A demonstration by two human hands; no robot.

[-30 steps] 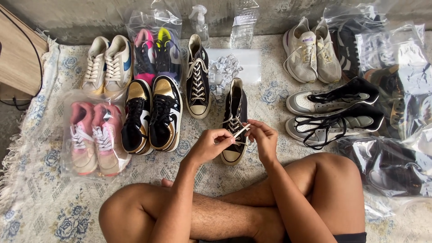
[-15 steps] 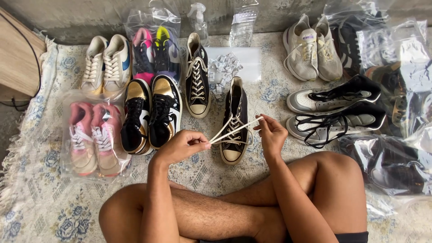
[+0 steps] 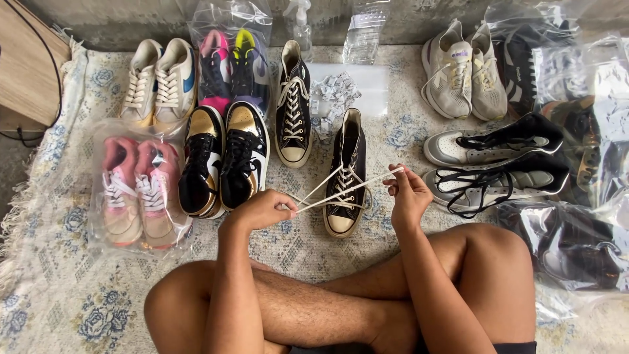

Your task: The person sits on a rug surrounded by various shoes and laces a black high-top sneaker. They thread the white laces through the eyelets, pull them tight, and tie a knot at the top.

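- Item: black high-top sneaker [image 3: 345, 177], centre of the frame, standing toe toward me on the floral rug [image 3: 59, 288]; white toe cap, white lacing.
- Item: white laces [image 3: 341, 191], two ends drawn out taut from the sneaker's eyelets, crossing above its lower half and running one to each hand.
- Left hand [image 3: 265, 208], left of centre: I read the grip as closed, pinching one lace end between thumb and fingers, low and just beside the sneaker's toe.
- Right hand [image 3: 407, 193], right of centre: grip closed on the other lace end, fingers curled, held a little higher than the left.
- Item: matching black high-top [image 3: 293, 105], upper centre, already laced, well apart from the one in hand.
- Item: black-and-gold pair [image 3: 225, 157], just left of the left hand, close to the elbow's path.
- Item: pink pair in a clear bag [image 3: 134, 190], left of the frame.
- Item: black-and-white high-tops [image 3: 498, 164], right of the frame, loose black laces trailing near the right hand.
- Risk, as I judge it: uneven pull could leave one lace end short or slack across the eyelets.
- Risk: a hard tug could tip the unweighted sneaker onto its side.
- Risk: a thin lace pinched at the tip could slip from the fingers.
- Risk: a wide left sweep could knock the black-and-gold pair.
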